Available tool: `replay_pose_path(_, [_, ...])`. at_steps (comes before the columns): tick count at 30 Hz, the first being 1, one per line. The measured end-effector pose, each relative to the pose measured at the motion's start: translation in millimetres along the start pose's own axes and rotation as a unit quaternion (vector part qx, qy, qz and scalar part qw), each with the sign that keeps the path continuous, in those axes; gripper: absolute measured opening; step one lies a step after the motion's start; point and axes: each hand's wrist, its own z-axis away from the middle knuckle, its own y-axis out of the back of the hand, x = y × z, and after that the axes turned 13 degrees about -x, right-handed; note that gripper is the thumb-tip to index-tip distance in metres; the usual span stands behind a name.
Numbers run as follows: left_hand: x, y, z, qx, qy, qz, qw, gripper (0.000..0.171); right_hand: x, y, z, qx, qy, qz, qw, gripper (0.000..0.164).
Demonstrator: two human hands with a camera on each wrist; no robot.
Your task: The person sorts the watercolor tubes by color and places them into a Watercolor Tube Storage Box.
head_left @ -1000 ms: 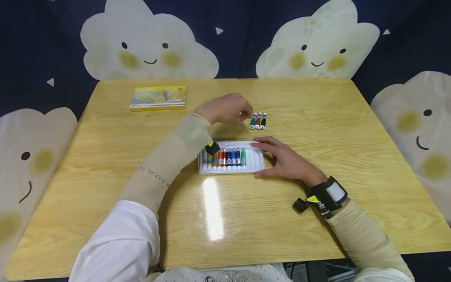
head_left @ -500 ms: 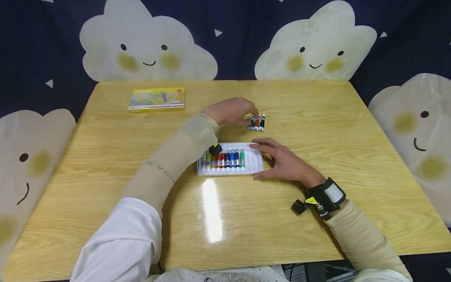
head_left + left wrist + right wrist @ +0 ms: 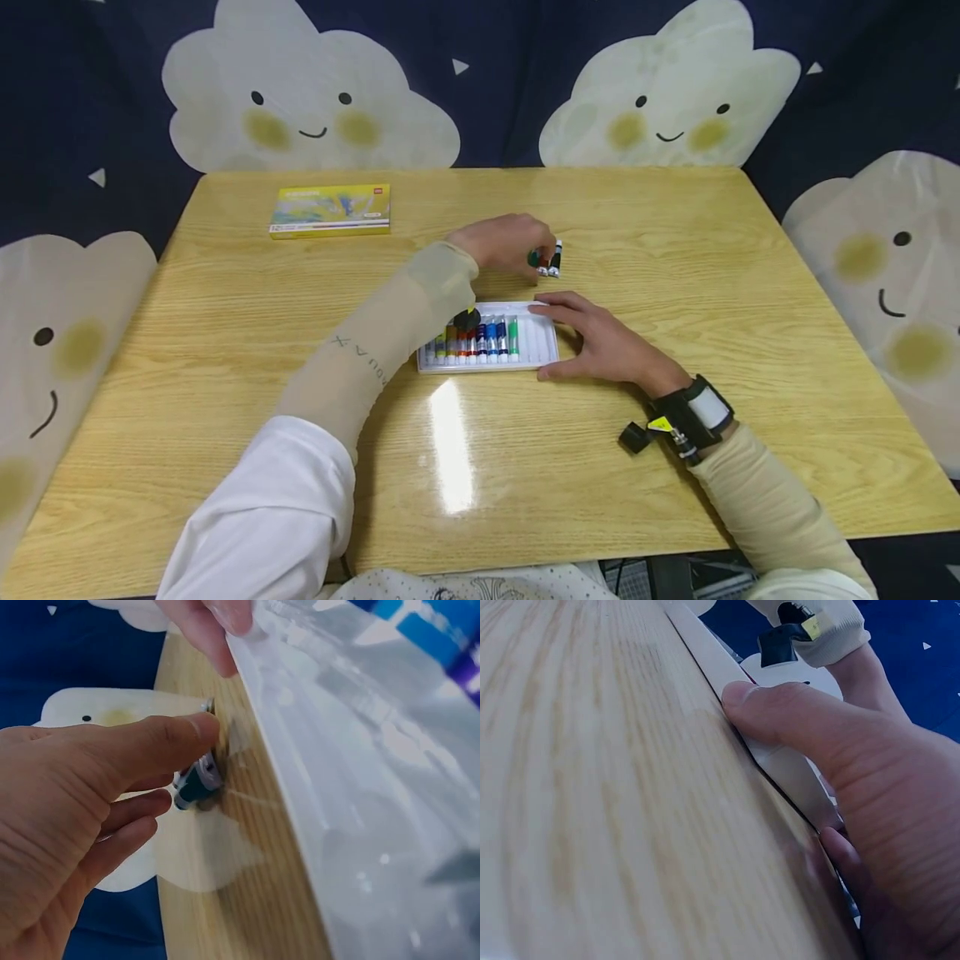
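Bare tabletop (image 3: 735,275) right of the dark tube (image 3: 556,260) leaves passing room — as does the stretch nearer the person; the left hand (image 3: 502,243) crowds that tube's left; the left forearm (image 3: 360,350) overhangs the white tray (image 3: 542,340); the right hand (image 3: 596,340) blocks its right end.

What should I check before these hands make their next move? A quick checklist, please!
1. Tray steadied: ok; the right hand grips the right end of the white tray.
2. Free slots: ok; bare ones show right of the light green paint tube.
3. Firm hold by the left hand on the dark green paint tube: cannot tell; contact is partly hidden.
4. All tubes in the tray: not ok; the black paint tube lies outside.
5. Yellow box out of the way: ok; it's away from both hands.
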Motion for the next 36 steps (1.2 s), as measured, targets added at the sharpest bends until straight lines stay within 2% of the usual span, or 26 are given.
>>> replay_pose_path(9, [-7.1,-5.7,-1.6,0.002,0.017,0.007,0.9998,0.036,0.0,0.2,-1.6,-0.002,-0.001,0.002,1.000,0.088])
replay_pose_path(16, [-8.0,-7.6,-1.3,0.011,0.031,0.032,0.9990,0.037,0.6,0.7,-1.7,0.000,0.004,0.000,1.000,0.088])
replay_pose_path(29, [-6.4,-14.3,-1.9,0.053,0.054,0.014,0.9970,0.021,0.8,0.9,-1.5,0.002,0.002,0.003,1.000,0.089])
replay_pose_path(36, [0.2,-13.5,-4.6,0.070,0.103,0.025,0.9919,0.021,-0.3,0.8,-1.4,0.005,0.002,0.000,1.000,0.088])
